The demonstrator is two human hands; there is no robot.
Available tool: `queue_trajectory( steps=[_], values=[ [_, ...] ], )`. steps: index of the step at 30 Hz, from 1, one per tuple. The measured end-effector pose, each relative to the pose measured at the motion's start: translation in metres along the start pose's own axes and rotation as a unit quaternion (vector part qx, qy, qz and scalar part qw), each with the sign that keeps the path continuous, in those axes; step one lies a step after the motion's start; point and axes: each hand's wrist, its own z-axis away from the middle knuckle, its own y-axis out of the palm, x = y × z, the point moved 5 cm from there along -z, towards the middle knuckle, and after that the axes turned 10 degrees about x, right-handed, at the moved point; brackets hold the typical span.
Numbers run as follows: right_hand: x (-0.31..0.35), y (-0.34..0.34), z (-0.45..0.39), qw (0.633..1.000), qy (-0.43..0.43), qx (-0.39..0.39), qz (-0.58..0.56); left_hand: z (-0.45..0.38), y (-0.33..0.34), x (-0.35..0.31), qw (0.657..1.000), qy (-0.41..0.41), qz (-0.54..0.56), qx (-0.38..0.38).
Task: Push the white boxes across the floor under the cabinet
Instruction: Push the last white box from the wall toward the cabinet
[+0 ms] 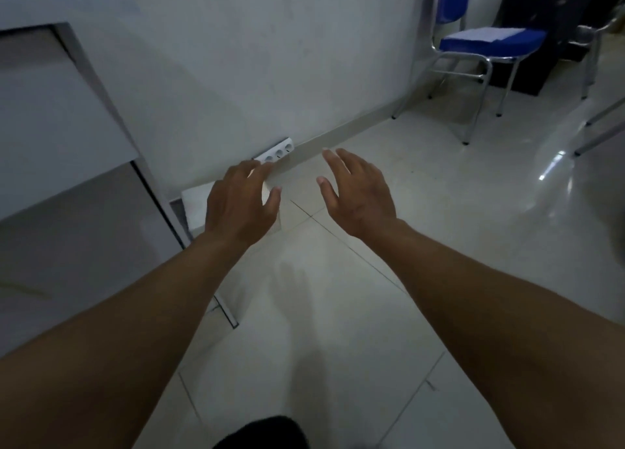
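A pale tiled floor (pixel 338 296) fills most of the view, glossy on the right where it catches light. A white wall (pixel 270 59) runs across the far side and meets the floor at a low skirting. On the left stands a white cabinet (pixel 50 127), its front tilted in the wide lens, with a dark gap beneath its lower edge.

At the far right, a blue chair (pixel 480 43) on a metal frame sits against the wall, with something white lying on its seat.

Two bare forearms reach in from the near edge toward the far wall. The left hand (pixel 240 205) hangs palm down over a white box (pixel 196 208), fingers spread and loose; whether it touches the box cannot be told. The right hand (pixel 358 195) is held above bare floor just right of the box, fingers apart, its grip closed on nothing.

The white box sits on the floor at the far corner of the cabinet, close to the wall, its left side at the cabinet's edge and its right side mostly hidden behind the left hand.

On the wall just beyond the left fingertips is a white socket strip (pixel 277 151) with three round outlets, set at a slant just above the skirting.
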Motion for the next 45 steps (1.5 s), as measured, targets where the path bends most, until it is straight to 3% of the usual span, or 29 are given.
queue_trajectory(
  steps=[8, 12, 20, 31, 38, 45],
  values=[
    [-0.063, 0.011, -0.076, 0.997, -0.063, 0.013, -0.041, -0.069, 0.015, -0.016, 0.997, -0.063, -0.048, -0.015],
    [-0.084, 0.018, -0.111, 0.995, -0.059, 0.028, -0.072, -0.097, 0.016, -0.012, 0.994, -0.099, -0.053, 0.012],
    [-0.072, 0.06, -0.184, 0.989, -0.076, 0.016, -0.124, -0.157, 0.041, 0.028, 0.989, -0.134, -0.056, 0.013],
    [-0.058, 0.108, -0.281, 0.977, -0.126, 0.075, -0.155, -0.211, 0.06, 0.101, 0.975, -0.217, -0.054, -0.003],
    [-0.052, 0.167, -0.276, 0.971, -0.135, 0.072, -0.183, -0.216, 0.086, 0.118, 0.969, -0.24, -0.061, -0.002],
    [-0.03, 0.217, -0.278, 0.97, -0.096, 0.129, -0.183, -0.198, 0.1, 0.156, 0.963, -0.266, -0.046, -0.005]
  ],
)
